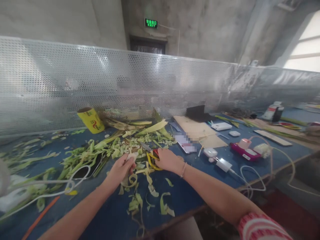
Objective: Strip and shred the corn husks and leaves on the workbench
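My left hand pinches a pale strip of leaf over the blue table. My right hand is closed on scissors with yellow and red handles, their blades pointing left toward the strip. Green and pale leaf cuttings lie under and in front of both hands. A heap of long green leaves stretches behind and to the left of my left hand.
A yellow tape roll stands by the perforated metal screen. White cables cross the left side. To the right lie cardboard, a pink device, chargers and small white boxes. The table edge runs at lower right.
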`<state>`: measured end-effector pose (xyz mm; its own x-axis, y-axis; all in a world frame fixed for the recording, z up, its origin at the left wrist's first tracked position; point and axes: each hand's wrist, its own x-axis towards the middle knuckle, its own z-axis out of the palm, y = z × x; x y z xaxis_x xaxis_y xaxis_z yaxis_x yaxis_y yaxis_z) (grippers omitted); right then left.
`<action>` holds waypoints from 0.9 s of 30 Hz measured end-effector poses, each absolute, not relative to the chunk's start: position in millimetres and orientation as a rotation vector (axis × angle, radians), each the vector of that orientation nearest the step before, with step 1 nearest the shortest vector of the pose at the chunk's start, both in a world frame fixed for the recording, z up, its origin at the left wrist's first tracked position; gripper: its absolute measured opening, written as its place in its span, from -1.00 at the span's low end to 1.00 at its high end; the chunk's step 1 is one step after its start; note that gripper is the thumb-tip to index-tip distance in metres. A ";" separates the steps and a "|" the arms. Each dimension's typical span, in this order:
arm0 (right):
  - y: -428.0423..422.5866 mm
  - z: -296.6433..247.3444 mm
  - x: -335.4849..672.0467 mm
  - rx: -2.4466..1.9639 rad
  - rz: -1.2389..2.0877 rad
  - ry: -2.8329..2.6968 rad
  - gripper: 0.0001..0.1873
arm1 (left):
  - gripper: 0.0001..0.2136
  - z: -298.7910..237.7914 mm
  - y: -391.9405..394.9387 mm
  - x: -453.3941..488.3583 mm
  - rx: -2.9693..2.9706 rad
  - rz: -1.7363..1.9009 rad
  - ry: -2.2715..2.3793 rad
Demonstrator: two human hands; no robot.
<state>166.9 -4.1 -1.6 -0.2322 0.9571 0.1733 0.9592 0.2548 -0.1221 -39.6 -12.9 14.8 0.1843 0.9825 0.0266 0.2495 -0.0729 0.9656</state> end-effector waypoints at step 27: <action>5.9 8.8 176.7 -1.078 0.501 -1.674 -0.67 | -0.72 74.6 29.1 18.7 1.941 0.997 1.372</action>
<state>176.7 5.9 8.8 -0.0602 0.8427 0.5349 0.4105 0.5094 -0.7563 18.7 29.1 74.6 0.2014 0.9463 0.2530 0.5330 -0.3225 0.7822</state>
